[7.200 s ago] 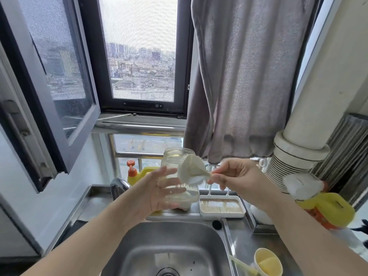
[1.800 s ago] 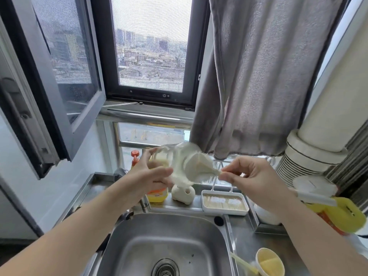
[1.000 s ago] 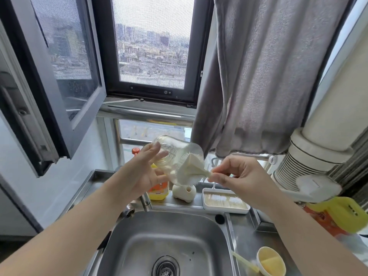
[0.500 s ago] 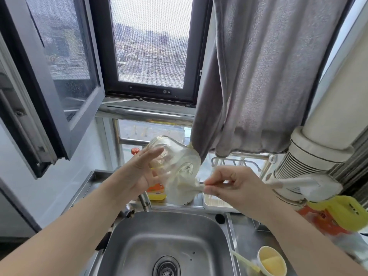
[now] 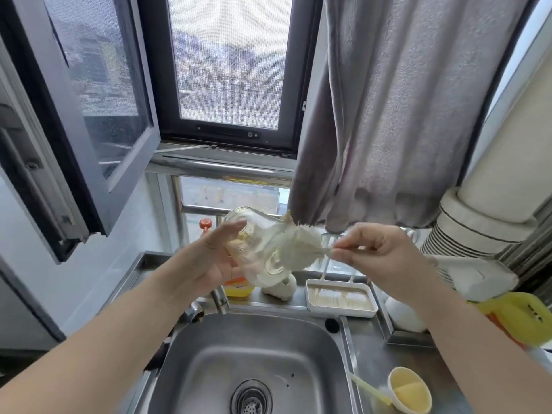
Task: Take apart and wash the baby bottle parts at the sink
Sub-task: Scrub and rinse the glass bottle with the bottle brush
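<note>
A clear glass baby bottle (image 5: 254, 231) lies tilted in the air above the steel sink (image 5: 251, 339), its mouth turned toward me and to the right. My left hand (image 5: 209, 261) holds it from the left side with the fingers stretched along its wall. My right hand (image 5: 379, 252) pinches the thin handle of a white bottle brush (image 5: 301, 249), whose bristle head sits at the bottle's mouth, blurred by motion.
A tap (image 5: 219, 300) and a yellow soap bottle (image 5: 237, 286) stand behind the sink, beside a white holder (image 5: 282, 286) and a white tray (image 5: 340, 298). A yellow cup (image 5: 409, 389) sits at the front right. A grey cloth (image 5: 388, 115) hangs overhead.
The brush head has come out from inside the bottle to its mouth, and my right hand has drawn back to the right. The bottle stays tilted in my left hand.
</note>
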A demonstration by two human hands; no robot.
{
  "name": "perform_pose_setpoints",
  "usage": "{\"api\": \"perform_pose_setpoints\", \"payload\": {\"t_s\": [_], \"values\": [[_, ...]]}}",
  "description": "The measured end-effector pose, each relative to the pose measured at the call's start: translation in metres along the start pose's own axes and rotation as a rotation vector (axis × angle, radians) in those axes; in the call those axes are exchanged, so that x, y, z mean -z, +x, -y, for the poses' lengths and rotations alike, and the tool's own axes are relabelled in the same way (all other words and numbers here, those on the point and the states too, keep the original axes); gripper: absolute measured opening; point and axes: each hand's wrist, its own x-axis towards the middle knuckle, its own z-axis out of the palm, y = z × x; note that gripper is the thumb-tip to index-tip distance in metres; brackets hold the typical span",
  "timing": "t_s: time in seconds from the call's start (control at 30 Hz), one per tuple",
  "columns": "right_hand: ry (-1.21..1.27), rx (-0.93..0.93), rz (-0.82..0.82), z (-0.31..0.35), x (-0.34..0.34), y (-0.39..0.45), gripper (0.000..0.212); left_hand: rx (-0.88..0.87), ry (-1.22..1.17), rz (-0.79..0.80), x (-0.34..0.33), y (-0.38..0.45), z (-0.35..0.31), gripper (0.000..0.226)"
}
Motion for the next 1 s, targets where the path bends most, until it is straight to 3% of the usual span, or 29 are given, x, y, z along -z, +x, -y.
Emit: {"api": "perform_pose_setpoints", "payload": {"t_s": [0.13,0.23,0.3,0.4,0.47,0.6,0.67,0.77,0.9,1.0], "values": [[0.009,0.034,0.110,0.008,-0.019,0.001,0.008,0.009,-0.030,0.001,-0.009,0.000,-0.001,0.094],[-0.144,0.021,0.177,-0.004,-0.023,-0.010,0.012,-0.041,-0.082,0.011,-0.007,-0.005,-0.006,0.058],[-0.076,-0.014,0.114,-0.006,-0.010,-0.009,0.012,-0.052,-0.073,0.024,-0.007,-0.010,-0.008,0.045],[0.012,0.019,-0.019,0.002,0.000,0.001,0.008,-0.055,-0.089,-0.002,-0.007,-0.009,-0.004,0.056],[0.044,0.036,0.022,0.008,-0.009,0.001,0.008,-0.049,-0.103,-0.020,-0.008,-0.006,-0.004,0.066],[-0.068,-0.013,0.174,-0.004,-0.023,-0.012,0.019,-0.038,-0.090,0.012,-0.003,-0.007,-0.006,0.055],[-0.040,-0.054,0.089,-0.009,-0.010,-0.011,0.017,-0.043,-0.047,0.009,0.002,-0.007,-0.005,0.062],[0.037,-0.018,-0.020,-0.001,0.004,-0.003,0.009,-0.042,-0.036,0.025,0.002,-0.007,-0.004,0.055],[0.060,-0.014,0.087,0.006,-0.015,-0.008,0.012,-0.047,-0.075,-0.009,-0.003,-0.006,-0.004,0.058],[0.047,-0.038,0.107,0.000,-0.021,-0.013,0.024,-0.034,-0.064,-0.007,-0.004,-0.005,-0.006,0.077]]}}
